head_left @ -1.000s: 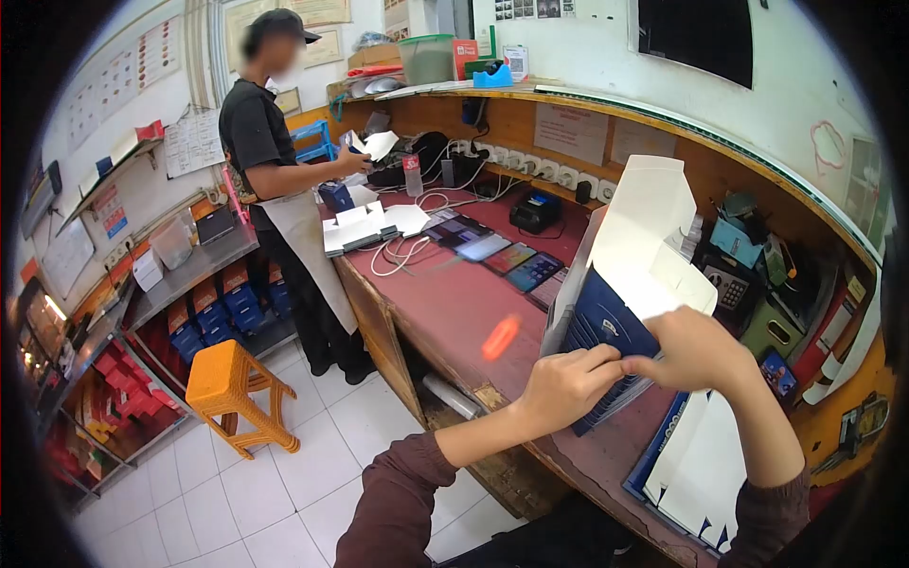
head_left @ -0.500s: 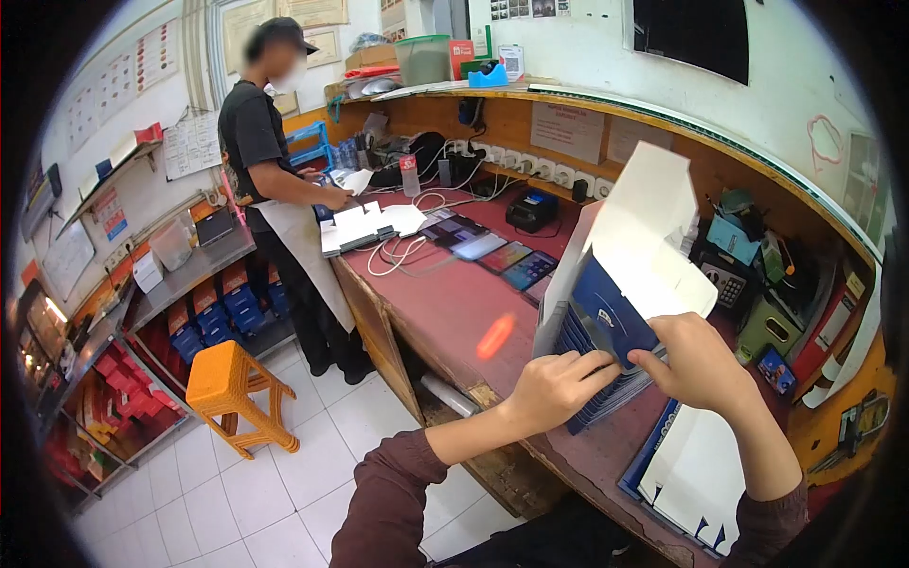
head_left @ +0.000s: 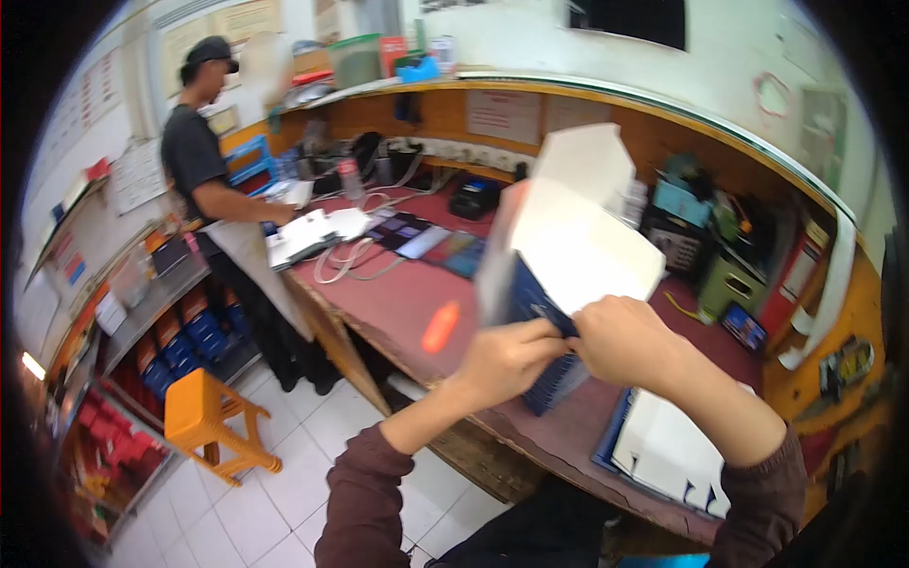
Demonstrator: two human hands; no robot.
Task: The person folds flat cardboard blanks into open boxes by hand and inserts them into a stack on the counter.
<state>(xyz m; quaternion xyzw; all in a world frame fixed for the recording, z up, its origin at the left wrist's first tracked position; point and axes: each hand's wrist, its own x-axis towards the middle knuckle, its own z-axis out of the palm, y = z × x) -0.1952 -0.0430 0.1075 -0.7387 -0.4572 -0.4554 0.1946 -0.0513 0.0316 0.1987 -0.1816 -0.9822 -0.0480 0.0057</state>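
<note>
Both hands are at a blue cardboard box [head_left: 582,251] with a white inside, its large flaps standing up and partly blurred. My left hand [head_left: 516,358] is closed, its fingertips pinching the box's blue edge. My right hand [head_left: 615,336] grips the same edge from the right, its thumb near the left fingertips. Below the hands, a bundle of blue cardboard layers [head_left: 549,386] stands on the red table [head_left: 388,312]. Under my right forearm lies a stack of flat white and blue cardboard [head_left: 663,450]. An orange marker [head_left: 440,327] rests left of the box.
A co-worker [head_left: 199,161] in an apron stands at the table's far left, hands over white papers [head_left: 317,232]. Several phones [head_left: 417,239] and cables lie near the back. An orange stool [head_left: 204,407] stands on the tiled floor. A green box [head_left: 734,284] stands at right.
The view has swung, shifting the scene leftward. My hands have drawn closer together on the box's blue edge. The co-worker's head has turned down toward the papers.
</note>
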